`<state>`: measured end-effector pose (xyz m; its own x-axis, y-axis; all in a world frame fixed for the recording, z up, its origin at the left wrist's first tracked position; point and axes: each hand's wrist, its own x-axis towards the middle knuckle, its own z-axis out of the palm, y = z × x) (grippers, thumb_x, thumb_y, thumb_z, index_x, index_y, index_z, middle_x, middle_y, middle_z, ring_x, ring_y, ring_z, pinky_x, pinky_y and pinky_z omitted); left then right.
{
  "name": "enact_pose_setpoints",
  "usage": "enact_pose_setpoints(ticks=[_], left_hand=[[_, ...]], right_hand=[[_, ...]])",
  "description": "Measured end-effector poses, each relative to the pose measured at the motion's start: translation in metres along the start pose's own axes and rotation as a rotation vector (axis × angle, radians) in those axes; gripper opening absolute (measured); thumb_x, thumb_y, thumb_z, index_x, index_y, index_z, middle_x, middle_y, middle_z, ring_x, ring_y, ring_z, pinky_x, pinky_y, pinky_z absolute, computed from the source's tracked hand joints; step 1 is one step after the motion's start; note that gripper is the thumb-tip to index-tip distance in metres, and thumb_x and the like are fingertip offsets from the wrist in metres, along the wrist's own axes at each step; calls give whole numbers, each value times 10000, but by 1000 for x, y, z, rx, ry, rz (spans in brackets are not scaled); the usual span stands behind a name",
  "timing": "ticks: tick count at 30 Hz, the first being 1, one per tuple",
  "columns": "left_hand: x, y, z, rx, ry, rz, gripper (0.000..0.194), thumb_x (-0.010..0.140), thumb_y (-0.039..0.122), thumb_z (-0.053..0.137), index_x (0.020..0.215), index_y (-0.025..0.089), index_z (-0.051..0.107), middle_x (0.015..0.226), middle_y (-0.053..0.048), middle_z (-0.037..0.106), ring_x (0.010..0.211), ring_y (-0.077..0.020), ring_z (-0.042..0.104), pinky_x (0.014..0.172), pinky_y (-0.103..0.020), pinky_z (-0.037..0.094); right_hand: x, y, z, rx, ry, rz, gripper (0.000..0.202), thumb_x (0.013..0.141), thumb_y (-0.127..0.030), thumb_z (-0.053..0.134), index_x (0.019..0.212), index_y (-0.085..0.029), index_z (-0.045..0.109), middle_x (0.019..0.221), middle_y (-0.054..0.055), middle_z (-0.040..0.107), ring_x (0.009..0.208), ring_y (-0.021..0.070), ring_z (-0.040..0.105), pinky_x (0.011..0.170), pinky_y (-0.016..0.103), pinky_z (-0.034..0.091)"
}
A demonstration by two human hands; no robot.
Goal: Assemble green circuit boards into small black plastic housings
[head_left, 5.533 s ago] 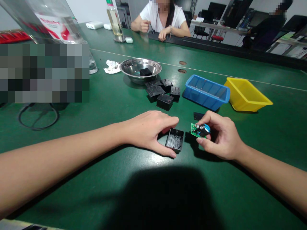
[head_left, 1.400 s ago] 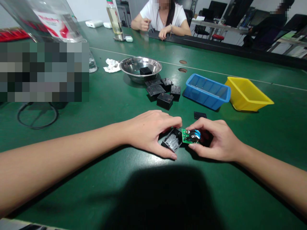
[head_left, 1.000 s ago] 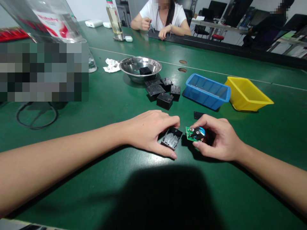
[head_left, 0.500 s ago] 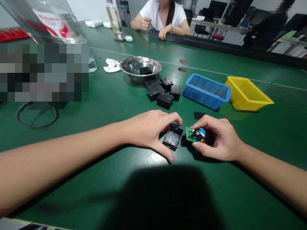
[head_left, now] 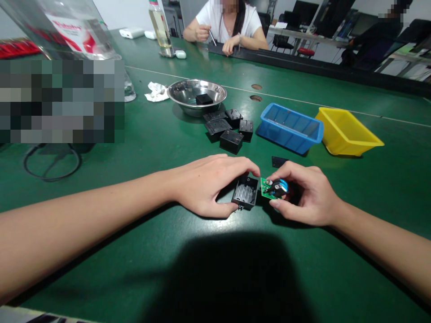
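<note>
Between the thumb and fingers of my left hand (head_left: pixel 212 186) is a small open black plastic case (head_left: pixel 245 194), ribbed inside, at table height. My right hand (head_left: pixel 306 195) pinches a green circuit board (head_left: pixel 266 188) by its edges. Blue and black components stick up from the board, and my curled fingers hide part of it. Board and case are close together, side by side, with the board on the right. Just beyond my right hand a flat black plate (head_left: pixel 279 162) lies on the green table (head_left: pixel 141 251).
Several black cases (head_left: pixel 231 141) lie beside a steel bowl (head_left: pixel 197 96) with a black case inside. A blue bin (head_left: pixel 290 130) and a yellow bin (head_left: pixel 350 132) stand right of them. Bottles (head_left: pixel 160 24) and crumpled tissue (head_left: pixel 157 92) are at left. Another person (head_left: pixel 229 27) sits opposite.
My left thumb and fingers have closed in on the black case, which has turned and shifted slightly right. My right hand and the circuit board have stayed almost still.
</note>
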<state>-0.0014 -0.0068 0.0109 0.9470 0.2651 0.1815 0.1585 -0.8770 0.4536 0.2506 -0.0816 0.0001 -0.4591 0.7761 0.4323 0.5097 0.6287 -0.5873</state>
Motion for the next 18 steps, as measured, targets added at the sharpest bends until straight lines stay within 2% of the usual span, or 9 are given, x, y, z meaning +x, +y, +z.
enact_pose_setpoints(ticks=[6, 10, 16, 18], left_hand=[[1, -1, 2, 26, 11, -13, 561, 816, 326, 688, 1322, 208, 476, 1216, -96, 680, 1035, -249, 679, 890, -344, 499], [2, 1, 2, 63, 3, 12, 559, 824, 330, 693, 1337, 218, 504, 1140, -78, 693, 976, -240, 681, 855, -339, 496], [3, -1, 4, 58, 23, -12, 463, 872, 510, 719, 1191, 200, 591, 1043, -80, 718, 922, -236, 670, 827, -329, 468], [3, -2, 4, 46, 25, -19, 433, 886, 512, 714, 1163, 199, 601, 980, -65, 716, 881, -224, 661, 801, -317, 456]], right_hand=[[0, 0, 0, 1, 4, 5, 200, 761, -274, 740, 920, -201, 641, 590, -61, 600, 436, 76, 477, 413, 196, 350], [0, 1, 0, -11, 0, 5, 189, 762, -283, 734, 913, -208, 649, 599, -54, 607, 453, 85, 486, 427, 204, 362], [-1, 1, 0, -14, 2, 11, 195, 766, -299, 736, 923, -210, 662, 613, -42, 623, 468, 93, 506, 434, 209, 375], [-1, 1, 0, -12, 0, 13, 198, 767, -298, 738, 927, -210, 662, 616, -41, 625, 467, 93, 508, 434, 207, 378]])
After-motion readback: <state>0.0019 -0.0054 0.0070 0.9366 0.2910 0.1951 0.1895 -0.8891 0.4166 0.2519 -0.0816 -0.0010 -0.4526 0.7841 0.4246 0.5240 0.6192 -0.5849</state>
